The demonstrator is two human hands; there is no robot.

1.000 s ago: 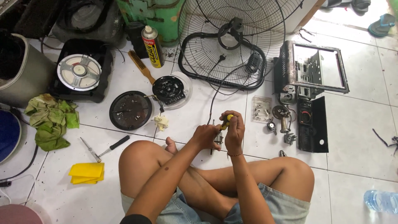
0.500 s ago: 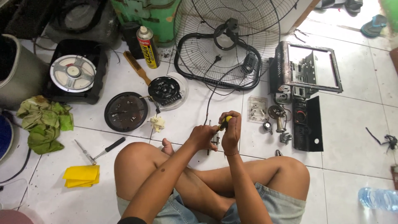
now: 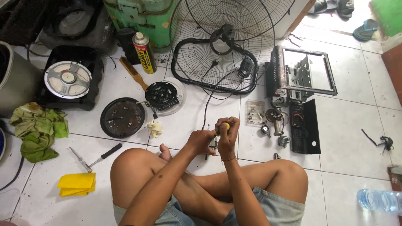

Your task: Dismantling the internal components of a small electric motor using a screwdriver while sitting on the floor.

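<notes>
Screwdriver [image 3: 223, 127] with a yellow handle sits upright in the right hand [image 3: 228, 136], whose fingers are wrapped tight around the handle, just above the crossed legs at mid floor. The left hand [image 3: 202, 141] is closed on a small metal part [image 3: 212, 145] beneath the tip; what the part is cannot be made out, since both hands cover most of it.

Around them on the white tiled floor [image 3: 347, 125] lie a round black disc [image 3: 122, 117], a black fan motor on a white plate [image 3: 162, 95], a wire fan guard [image 3: 226, 33] with its black ring base [image 3: 215, 67] and cord, a rusty metal frame [image 3: 303, 75], a clear packet of screws [image 3: 254, 113], and loose small parts [image 3: 274, 125]. To the left are a second screwdriver [image 3: 100, 155], a yellow cloth [image 3: 77, 184], green rags [image 3: 35, 132], a speaker [image 3: 67, 79], a wooden brush [image 3: 133, 73] and a spray can [image 3: 144, 52].

A water bottle [image 3: 379, 200] is cut off at the right edge. Bare tiles open to the right of the knees.
</notes>
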